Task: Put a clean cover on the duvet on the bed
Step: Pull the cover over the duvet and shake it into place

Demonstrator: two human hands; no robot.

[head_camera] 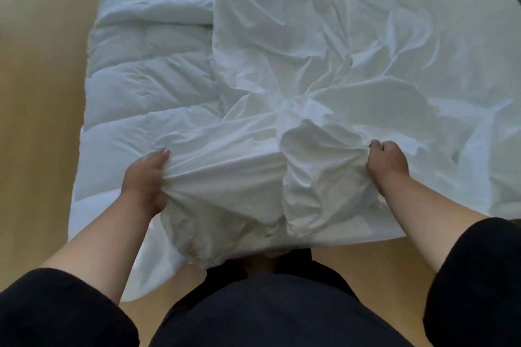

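Fingers of the left hand (146,177) were curled into a bunched fold of the clean cover (310,79), thumb lying on top; those of the right hand (387,162) were closed in a fist round another gathered fold, knuckles up. Between the two grips the cloth ran taut in long creases, and below them its loose edge hung off the foot of the bed (423,231) toward the person's black clothing (253,313). Beyond the fingertips the cover lay rumpled over the bed, and to the left of the left hand's fingers the quilted duvet (146,65) lay bare. The cover looked thin, light and limp, likely to slip through a loose pinch, so a full handful near a corner or hem seemed the surest hold. The duvet looked bulkier and soft, best taken by its corners.
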